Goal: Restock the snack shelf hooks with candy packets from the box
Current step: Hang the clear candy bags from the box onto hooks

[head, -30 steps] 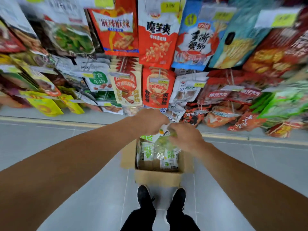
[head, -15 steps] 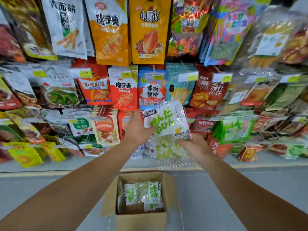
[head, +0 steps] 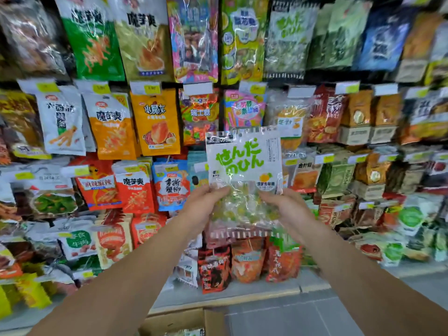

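Now both hands up at centre frame — my left hand [head: 206, 202] and right hand [head: 288, 207] each pinch a lower side of the candy packet [head: 243, 166], fingers curled round its clear bottom half. Packet upright, white top with green lettering, held in front of the snack shelf [head: 150, 122] rows. Cardboard box [head: 184, 321] at bottom centre — only its top edge shows.

Head camera faces the snack shelf [head: 150, 122] close up, looking slightly down
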The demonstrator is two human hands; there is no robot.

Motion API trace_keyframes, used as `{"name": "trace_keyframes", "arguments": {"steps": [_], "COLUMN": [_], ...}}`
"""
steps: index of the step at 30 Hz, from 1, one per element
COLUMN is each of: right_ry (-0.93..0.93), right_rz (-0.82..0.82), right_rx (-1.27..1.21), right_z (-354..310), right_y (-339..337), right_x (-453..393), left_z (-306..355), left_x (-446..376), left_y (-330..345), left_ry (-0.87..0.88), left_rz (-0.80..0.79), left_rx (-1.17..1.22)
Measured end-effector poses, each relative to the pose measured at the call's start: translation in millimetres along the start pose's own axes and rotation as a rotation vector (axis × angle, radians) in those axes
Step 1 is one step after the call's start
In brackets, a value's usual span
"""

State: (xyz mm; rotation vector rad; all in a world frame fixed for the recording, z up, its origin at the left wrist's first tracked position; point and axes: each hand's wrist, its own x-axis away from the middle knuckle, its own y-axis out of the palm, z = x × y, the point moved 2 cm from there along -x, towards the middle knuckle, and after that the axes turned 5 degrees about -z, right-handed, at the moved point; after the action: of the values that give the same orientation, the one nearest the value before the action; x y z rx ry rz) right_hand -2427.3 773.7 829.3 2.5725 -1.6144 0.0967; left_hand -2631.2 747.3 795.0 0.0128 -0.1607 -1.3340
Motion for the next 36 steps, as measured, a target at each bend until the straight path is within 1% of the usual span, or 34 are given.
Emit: {"name": "trace_keyframes", "arguments": {"steps": [3, 5, 10, 14, 16, 19, 21, 23, 27, 30, 33, 36], "right_ry": [-0.064, -0.102, -0.220, -0.288, -0.302, -0.344, -0.365, -0.380, -0.419, -0.408, -0.432, -0.475], "right_rz": [-0.011, 0.031, 0.029, 0.081, 0.102, 0.124, 0.151, 0.143, 0.150, 0.147, 0.186, 0.213], "right_rx": [-0.085, -0.067, -0.098, -0.057, -0.060, -0.031, -0.019, -0.020, -0.077, -0.093, -0.060, 0.061], "right_z": [-28.5, -48.5, -105.5, -136.6, -151.6, -173.3, -187.0, -201.3, -220.5, -235.0, -249.7, -270.8], "right_y": [-35.2, -51.9, -86.1, -107.5, -124.2, -139.0, -150.4, -162.1, -185.4, -200.6, -219.5, -236.5], "right_x": [-12.3, -21.9, -48.4, -84.9, -114.0, -144.7, -164.7, -182.3, -215.7, -241.1, -272.3, -301.4], "left_z": [38.3, 63.6, 114.2, 146.4, 165.1, 189.3, 203.8, 218.2, 241.3, 253.4, 266.4, 274.0], "left_x": [-19.5, -34.9, -71.3, -111.1, -140.4, -174.2, -199.3, -222.9, -250.7, -272.4, -292.8, -309.1], "left_y": [34.4, 51.0, 83.4, 102.9, 115.1, 127.9, 138.4, 149.0, 168.0, 180.5, 192.4, 201.7], "left_ry": [0.108, 0.181, 0.328, 0.385, 0.423, 0.441, 0.462, 0.483, 0.490, 0.521, 0.541, 0.522], "left_rz": [-0.006, -0.026, -0.085, -0.118, -0.105, -0.057, -0.089, -0.103, -0.103, -0.086, -0.074, -0.081], "left_rx": [-0.043, -0.091, -0.144, -0.156, -0.138, -0.136, -0.140, -0.140, -0.117, -0.103, -0.097, -0.058]}}
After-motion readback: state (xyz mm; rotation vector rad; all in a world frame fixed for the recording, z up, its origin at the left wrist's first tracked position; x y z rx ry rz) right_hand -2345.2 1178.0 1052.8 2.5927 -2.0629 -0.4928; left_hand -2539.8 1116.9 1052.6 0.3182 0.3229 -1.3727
